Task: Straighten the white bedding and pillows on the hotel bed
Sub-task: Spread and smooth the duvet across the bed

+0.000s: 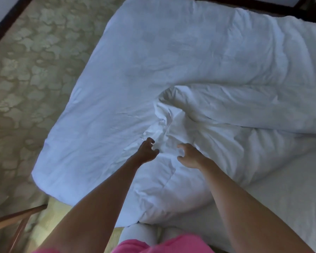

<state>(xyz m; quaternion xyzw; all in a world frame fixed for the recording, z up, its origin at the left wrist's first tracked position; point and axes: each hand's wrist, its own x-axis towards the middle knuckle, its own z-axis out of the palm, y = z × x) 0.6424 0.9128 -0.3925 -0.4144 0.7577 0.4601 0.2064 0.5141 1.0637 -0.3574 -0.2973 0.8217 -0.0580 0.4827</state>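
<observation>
A white duvet lies across the bed, smooth on the left. Its right part is folded back into a bunched, wrinkled roll. Both my arms reach out over the duvet. My left hand and my right hand hover side by side just before the crumpled fold. Their fingers are spread and half curled, and they hold nothing. The white bottom sheet lies bare at the lower right. No pillow is in view.
Patterned green carpet covers the floor left of the bed. A wooden furniture frame juts in at the lower left. A dark wooden skirting runs along the top left, and dark furniture stands behind the bed.
</observation>
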